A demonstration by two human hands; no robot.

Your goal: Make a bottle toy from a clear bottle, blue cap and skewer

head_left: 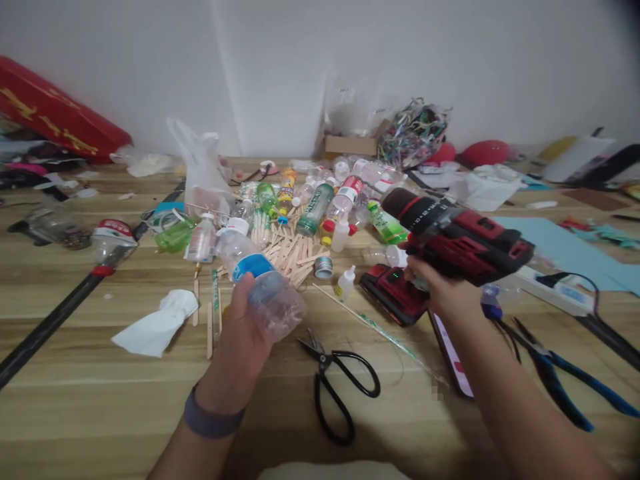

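Observation:
My left hand (pixel 243 343) is wrapped round a clear plastic bottle (pixel 277 303) with a blue label, its white-capped end pointing up and away to the left. In my right hand (pixel 440 287) is the handle of a red and black cordless drill (pixel 455 233), its chuck facing left and its battery resting low, close to the tabletop. Black-handled scissors (pixel 324 363) lie open on the wooden table between my forearms. A small white glue bottle (pixel 345 283) stands just left of the drill's battery.
Wooden sticks (pixel 290 257) and several plastic bottles (pixel 316 210) crowd the middle. Pliers (pixel 547 357), a phone (pixel 453 353) and a power strip (pixel 555 290) lie at the right. A black tube (pixel 50 317) and a crumpled tissue (pixel 157 323) lie at the left.

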